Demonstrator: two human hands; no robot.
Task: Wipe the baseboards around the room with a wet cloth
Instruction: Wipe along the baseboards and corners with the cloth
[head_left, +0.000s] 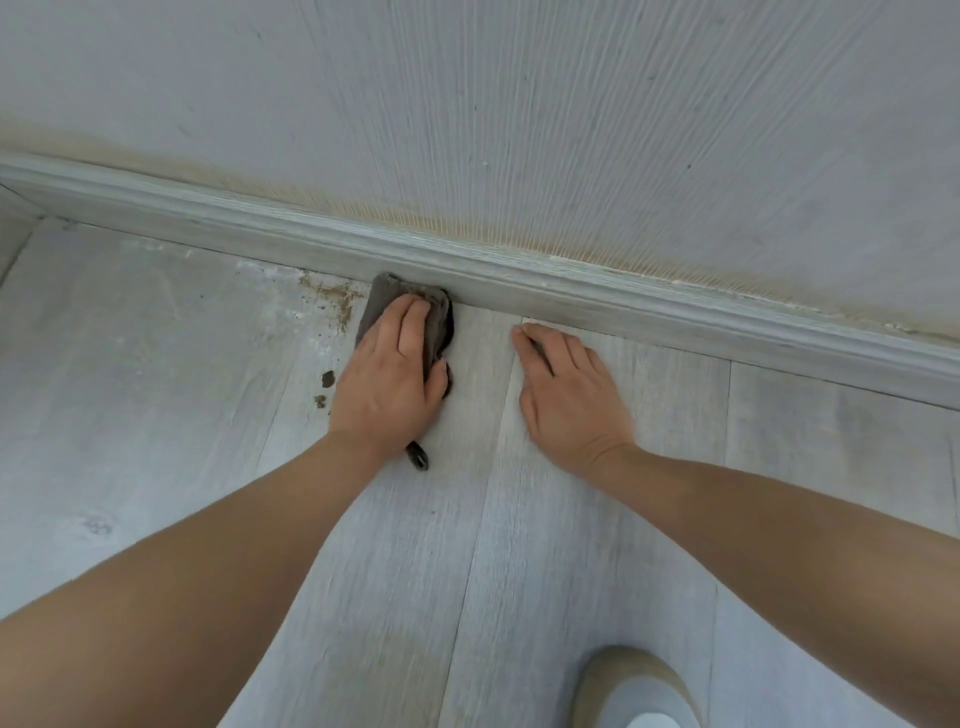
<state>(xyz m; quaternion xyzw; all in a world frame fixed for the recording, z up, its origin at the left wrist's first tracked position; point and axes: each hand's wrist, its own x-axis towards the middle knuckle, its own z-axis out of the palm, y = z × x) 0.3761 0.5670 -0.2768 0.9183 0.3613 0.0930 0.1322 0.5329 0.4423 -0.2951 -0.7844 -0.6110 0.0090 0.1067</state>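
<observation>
A grey moulded baseboard (519, 270) runs across the view from upper left to lower right, at the foot of a pale textured wall. My left hand (389, 374) lies on a folded dark grey cloth (382, 293) with straight fingers and presses it onto the floor, the cloth's far end against the baseboard's foot. A small dark loop of the cloth sticks out under my left wrist. My right hand (566, 389) rests flat on the floor just right of the cloth, fingers straight, its fingertips close to the baseboard.
Brown dirt specks and smears (332, 301) lie on the pale wood-look floor (156, 364) left of the cloth. A yellowish stain runs along the wall (571, 104) above the baseboard. A beige slipper toe (634, 686) shows at bottom right. A corner lies far left.
</observation>
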